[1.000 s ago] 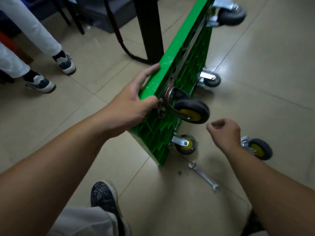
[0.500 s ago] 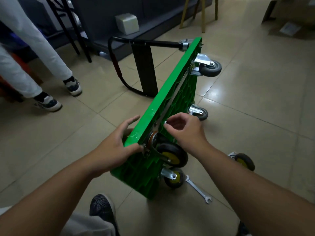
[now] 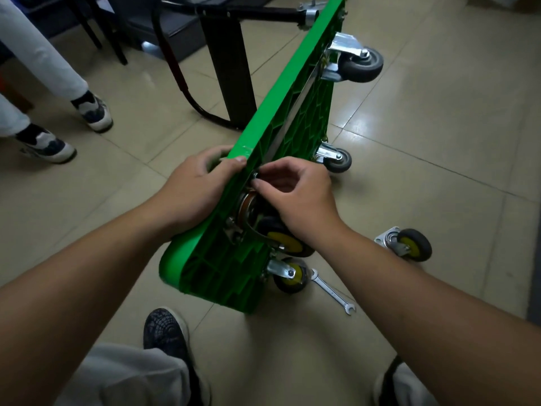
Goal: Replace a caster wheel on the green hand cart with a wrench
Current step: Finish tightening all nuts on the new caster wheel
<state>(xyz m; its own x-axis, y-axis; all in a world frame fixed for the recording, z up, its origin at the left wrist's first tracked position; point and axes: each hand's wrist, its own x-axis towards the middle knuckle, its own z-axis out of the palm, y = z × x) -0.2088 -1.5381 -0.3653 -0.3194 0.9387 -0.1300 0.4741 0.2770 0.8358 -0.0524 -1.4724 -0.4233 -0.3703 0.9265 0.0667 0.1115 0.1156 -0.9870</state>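
Note:
The green hand cart (image 3: 295, 118) stands on its long edge on the tiled floor, underside facing right. My left hand (image 3: 196, 189) grips its upper edge. My right hand (image 3: 295, 191) pinches a small metal fastener at the mounting plate of the yellow-hubbed caster (image 3: 281, 241) near the cart's close end. A second yellow-hubbed caster (image 3: 288, 273) sits below it on the cart. A loose caster wheel (image 3: 407, 244) lies on the floor to the right. The wrench (image 3: 330, 290) lies on the floor beside the cart.
Two grey casters (image 3: 360, 64) (image 3: 336, 159) are on the cart's far end, by its folded black handle (image 3: 228, 63). Another person's legs and shoes (image 3: 93, 112) stand at the left. My shoe (image 3: 167, 332) is just below the cart.
My right hand rose from beside the floor to the caster's mounting plate and closed its fingertips on a fastener. My left hand shifted along the cart's edge. The camera moved closer.

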